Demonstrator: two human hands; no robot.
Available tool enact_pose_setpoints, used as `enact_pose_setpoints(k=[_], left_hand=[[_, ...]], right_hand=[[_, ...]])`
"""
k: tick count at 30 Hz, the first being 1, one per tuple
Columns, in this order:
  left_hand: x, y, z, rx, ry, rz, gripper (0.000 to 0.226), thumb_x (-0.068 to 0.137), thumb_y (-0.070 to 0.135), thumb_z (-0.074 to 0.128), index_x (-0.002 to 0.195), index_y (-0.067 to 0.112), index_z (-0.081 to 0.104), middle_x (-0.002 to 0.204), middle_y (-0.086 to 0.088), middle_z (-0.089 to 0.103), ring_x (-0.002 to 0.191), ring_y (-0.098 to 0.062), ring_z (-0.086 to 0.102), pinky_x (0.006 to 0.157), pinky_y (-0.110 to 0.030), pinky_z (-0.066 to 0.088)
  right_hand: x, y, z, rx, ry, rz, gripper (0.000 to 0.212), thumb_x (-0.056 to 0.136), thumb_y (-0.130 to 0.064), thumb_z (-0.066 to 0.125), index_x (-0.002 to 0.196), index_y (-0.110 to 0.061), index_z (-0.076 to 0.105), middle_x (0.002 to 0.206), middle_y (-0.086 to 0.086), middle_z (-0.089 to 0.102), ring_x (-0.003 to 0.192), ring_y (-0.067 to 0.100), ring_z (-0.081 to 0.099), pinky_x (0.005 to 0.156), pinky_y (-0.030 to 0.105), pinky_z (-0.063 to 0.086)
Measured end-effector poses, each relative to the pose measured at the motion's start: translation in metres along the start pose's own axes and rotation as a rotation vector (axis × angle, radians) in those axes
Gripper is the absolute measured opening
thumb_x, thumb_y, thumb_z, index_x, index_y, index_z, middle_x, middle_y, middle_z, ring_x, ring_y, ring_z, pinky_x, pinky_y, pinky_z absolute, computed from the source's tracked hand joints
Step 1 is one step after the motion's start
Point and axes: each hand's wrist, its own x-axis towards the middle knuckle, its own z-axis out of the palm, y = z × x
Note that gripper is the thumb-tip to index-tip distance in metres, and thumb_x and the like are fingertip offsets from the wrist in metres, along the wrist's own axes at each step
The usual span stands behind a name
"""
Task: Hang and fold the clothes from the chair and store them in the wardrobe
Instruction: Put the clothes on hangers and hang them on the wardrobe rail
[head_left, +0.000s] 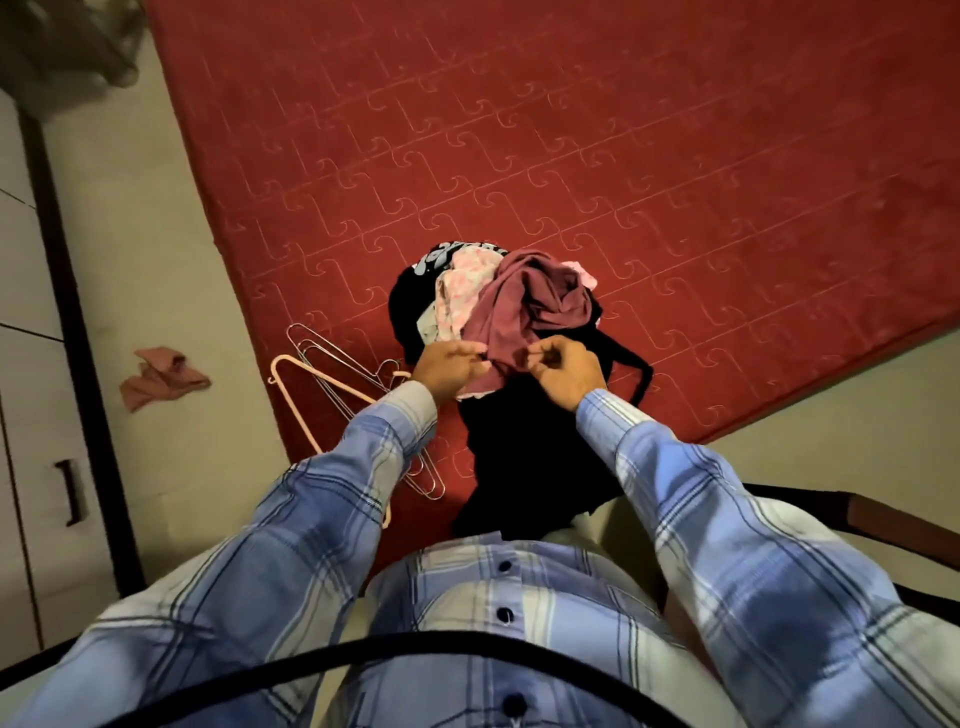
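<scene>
Far left: flat pale wardrobe doors (31, 415) with a dark vertical bar handle (70, 491), edged by a dark frame. On the smooth beige floor (156, 234) just beside it, a small crumpled pinkish cloth (163, 376), soft and creased. Further right, at the near corner of a red mattress (571, 130) quilted with a stitched hook-and-curl pattern, a loose fan of hangers (332, 384): thin bent wire ones overlapping a thicker pale pink plastic one, partly under the left sleeve. Left hand (449, 366) at the near edge of a maroon garment (524, 306), thumb and fingertips pinching its hem. The maroon garment, a soft matte knit, heaped in rumpled folds on top of the clothes pile (457, 296) on the mattress; under it a pale pink floral-print fabric and a black piece with light lettering, and a long black cloth (524, 467) trailing off the mattress edge toward the body. Right hand (563, 371) just right of the left, fingers curled, pinching the same hem. Both forearms in blue-and-white plaid woven sleeves. Lower right, a dark curved wooden chair arm (893, 525).
</scene>
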Motion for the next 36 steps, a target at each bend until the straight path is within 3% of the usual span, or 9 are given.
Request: enact_pose_setpoints(k=[2,4,6,11,17,23,28,32,36], left_hand=[[0.009,0.010,0.017,0.060,0.012,-0.003,0.030,0.086,-0.003,0.067,0.116,-0.002,0.065,0.098,-0.013,0.068,0.082,-0.023,0.066,0.081,-0.029,0.058],[0.013,0.020,0.031,0.098,0.039,-0.012,0.031,0.089,-0.004,0.063,0.120,-0.005,0.061,0.085,-0.006,0.061,0.058,-0.010,0.059,0.051,-0.011,0.048],[0.020,0.028,0.045,0.116,0.079,-0.016,0.031,0.089,-0.004,0.063,0.120,-0.003,0.062,0.095,-0.007,0.063,0.057,-0.002,0.060,0.043,-0.006,0.041],[0.036,0.037,0.065,0.208,0.152,-0.037,0.034,0.089,0.000,0.065,0.123,0.002,0.064,0.106,-0.005,0.061,0.066,-0.004,0.053,0.047,-0.003,0.039],[0.048,0.036,0.066,0.300,0.207,-0.102,0.054,0.086,0.014,0.072,0.137,0.007,0.055,0.139,-0.008,0.056,0.127,-0.021,0.053,0.089,-0.016,0.037],[0.035,0.036,0.062,0.130,0.359,0.032,0.021,0.084,0.011,0.074,0.105,0.010,0.075,0.102,-0.006,0.071,0.090,-0.012,0.065,0.067,-0.010,0.043],[0.012,0.044,0.051,-0.044,0.207,0.097,0.019,0.087,-0.004,0.065,0.093,0.011,0.073,0.084,-0.007,0.071,0.061,-0.005,0.062,0.060,-0.019,0.051],[-0.018,0.057,0.043,-0.294,-0.038,0.148,0.023,0.091,-0.012,0.054,0.095,0.007,0.067,0.080,-0.004,0.068,0.071,-0.011,0.067,0.065,-0.023,0.057],[-0.038,0.048,0.023,-0.213,-0.048,0.260,0.023,0.090,-0.012,0.055,0.107,0.000,0.064,0.078,-0.004,0.065,0.067,-0.011,0.059,0.059,-0.020,0.050]], right_hand=[[0.015,0.003,-0.013,-0.008,-0.014,0.005,0.020,0.087,-0.001,0.060,0.105,-0.002,0.069,0.101,0.009,0.071,0.088,0.014,0.063,0.076,0.006,0.036],[0.026,0.005,-0.022,-0.027,-0.042,-0.002,0.020,0.087,-0.003,0.061,0.105,-0.003,0.070,0.102,0.008,0.072,0.093,0.016,0.065,0.077,0.006,0.037],[0.037,0.007,-0.029,-0.037,-0.076,-0.009,0.019,0.087,-0.004,0.062,0.105,-0.003,0.070,0.101,0.008,0.072,0.093,0.015,0.065,0.077,0.006,0.036],[0.056,0.008,-0.037,-0.057,-0.163,-0.020,0.019,0.087,-0.007,0.065,0.105,-0.008,0.070,0.101,0.007,0.073,0.097,0.018,0.067,0.084,0.010,0.040],[0.063,0.008,-0.045,-0.098,-0.226,-0.041,0.020,0.088,-0.010,0.066,0.108,-0.010,0.069,0.105,0.004,0.072,0.098,0.016,0.066,0.086,0.011,0.039],[0.057,0.002,-0.047,-0.068,-0.249,-0.023,0.033,0.086,-0.016,0.071,0.117,-0.010,0.061,0.108,0.004,0.070,0.096,0.019,0.066,0.085,0.017,0.044],[0.041,-0.008,-0.044,-0.069,-0.262,-0.092,0.068,0.078,-0.022,0.080,0.136,-0.011,0.045,0.124,0.006,0.060,0.096,0.018,0.060,0.086,0.024,0.046],[0.024,-0.020,-0.041,-0.087,-0.275,-0.232,0.106,0.069,-0.023,0.085,0.153,-0.026,0.021,0.146,0.006,0.045,0.127,0.023,0.049,0.104,0.029,0.039],[0.002,-0.040,-0.036,-0.129,-0.122,-0.257,0.054,0.078,-0.003,0.051,0.127,-0.018,0.063,0.125,0.010,0.066,0.119,0.028,0.058,0.100,0.020,0.038]])
